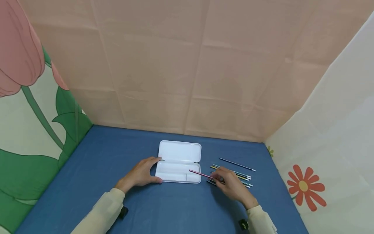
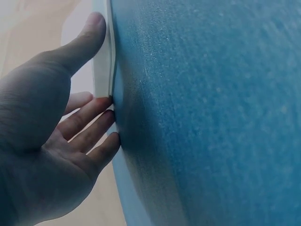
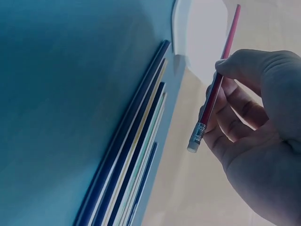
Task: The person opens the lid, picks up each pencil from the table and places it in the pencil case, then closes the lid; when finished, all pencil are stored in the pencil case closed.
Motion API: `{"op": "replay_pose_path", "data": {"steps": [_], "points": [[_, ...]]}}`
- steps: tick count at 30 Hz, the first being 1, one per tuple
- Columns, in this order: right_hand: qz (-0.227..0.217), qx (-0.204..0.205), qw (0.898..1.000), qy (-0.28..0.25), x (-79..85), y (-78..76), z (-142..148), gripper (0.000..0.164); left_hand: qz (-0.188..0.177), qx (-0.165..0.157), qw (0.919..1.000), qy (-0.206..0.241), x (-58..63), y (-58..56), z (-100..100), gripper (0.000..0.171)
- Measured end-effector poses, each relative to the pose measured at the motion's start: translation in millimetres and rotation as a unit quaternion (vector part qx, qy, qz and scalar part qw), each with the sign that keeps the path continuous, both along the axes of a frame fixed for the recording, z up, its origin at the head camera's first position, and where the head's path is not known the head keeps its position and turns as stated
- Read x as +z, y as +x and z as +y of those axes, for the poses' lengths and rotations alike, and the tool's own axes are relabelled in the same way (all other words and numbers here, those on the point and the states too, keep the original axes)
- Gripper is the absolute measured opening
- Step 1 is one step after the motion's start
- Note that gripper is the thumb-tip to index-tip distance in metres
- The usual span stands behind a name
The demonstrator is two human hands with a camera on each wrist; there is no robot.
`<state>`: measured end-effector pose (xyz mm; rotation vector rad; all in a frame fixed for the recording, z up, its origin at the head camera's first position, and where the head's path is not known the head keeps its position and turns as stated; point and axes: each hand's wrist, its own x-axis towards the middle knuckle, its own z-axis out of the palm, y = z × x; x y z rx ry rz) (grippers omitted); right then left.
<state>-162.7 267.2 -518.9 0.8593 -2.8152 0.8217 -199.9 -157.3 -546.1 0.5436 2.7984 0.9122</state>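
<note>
An open white case (image 1: 179,171), its lid (image 1: 180,151) folded back, lies on the blue cloth. My left hand (image 1: 143,173) is at its left end, fingers spread, thumb (image 2: 89,40) along the front edge and index fingertip near the hinge. In the left wrist view the other fingertips reach down by the cloth beside the case. My right hand (image 1: 229,182) pinches a red pencil (image 3: 215,92) near its eraser end. The pencil's far end is over the right part of the case. Below the right hand several pencils (image 1: 243,176) lie in a loose bunch, partly hidden by it.
One dark pencil (image 1: 237,164) lies apart behind the bunch. A small divider (image 1: 187,177) stands inside the case. Blue cloth (image 1: 175,211) covers the table, with a beige sheet (image 1: 187,81) behind it and flower-printed sheets at both sides.
</note>
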Motion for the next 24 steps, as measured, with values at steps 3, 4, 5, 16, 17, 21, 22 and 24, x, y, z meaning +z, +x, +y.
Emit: {"op": "replay_pose_path", "data": {"steps": [3,4,5,16,17,21,22,24], "points": [[-0.005,0.005,1.000,0.006,2.3,-9.3,-8.6,0.019,0.004,-0.002,1.0000,-0.001,0.5,-0.8,0.7,0.099],[-0.003,0.008,1.000,0.008,3.2,-12.1,-11.8,0.019,0.004,-0.002,1.0000,0.000,0.6,-0.9,0.8,0.099],[-0.002,0.012,1.000,0.010,4.1,-14.9,-14.9,0.019,0.005,-0.002,1.0000,-0.002,0.6,-1.2,0.7,0.100],[-0.025,0.044,0.998,0.024,14.0,-39.9,-52.5,0.020,0.004,-0.001,1.0000,0.002,2.3,0.1,0.8,0.100],[-0.028,0.046,0.998,0.023,14.2,-41.7,-55.8,0.020,0.005,-0.002,1.0000,0.002,2.2,0.1,0.8,0.100],[-0.041,0.056,0.997,0.017,14.2,-47.9,-68.5,0.021,0.006,-0.004,1.0000,0.003,1.9,0.1,0.6,0.099],[-0.042,0.059,0.997,0.019,13.9,-49.4,-71.6,0.021,0.005,-0.005,1.0000,0.004,1.8,0.0,0.6,0.099],[-0.047,0.063,0.997,0.021,13.8,-51.8,-78.0,0.020,0.004,-0.005,1.0000,0.006,1.5,-0.2,0.6,0.099]]}}
